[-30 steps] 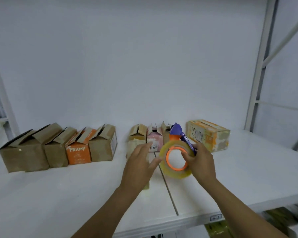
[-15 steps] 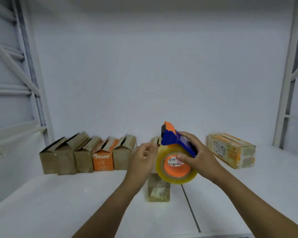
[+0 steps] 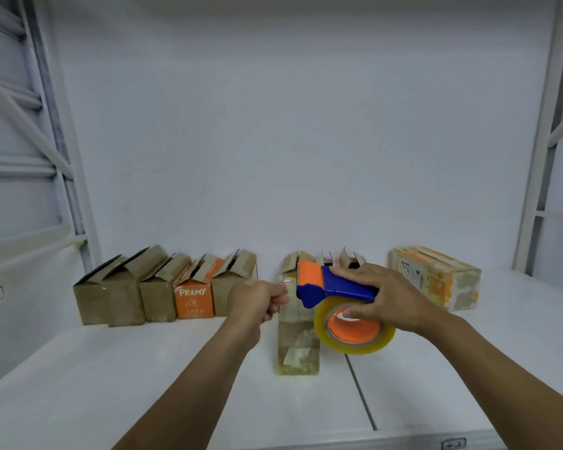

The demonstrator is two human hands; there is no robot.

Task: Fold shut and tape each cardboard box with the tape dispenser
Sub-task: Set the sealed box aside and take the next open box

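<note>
The fingers of my left hand (image 3: 257,302) are curled tight together. I think they pinch the loose end of the clear tape (image 3: 287,280), but it is hard to see. The fingers of my right hand (image 3: 384,297) wrap the blue handle of the tape dispenser (image 3: 335,287), and one finger pokes into the orange ring of the tape roll (image 3: 355,341). Both hands float just above the near box (image 3: 298,349), which stands in the middle of the white shelf (image 3: 111,384) and looks taped already. The far-right box (image 3: 436,280) looks shut too. At the far left, five boxes (image 3: 163,290) have their flaps up, and more open boxes (image 3: 325,258) peek out behind my hands. So I think most of the job is left.
</note>
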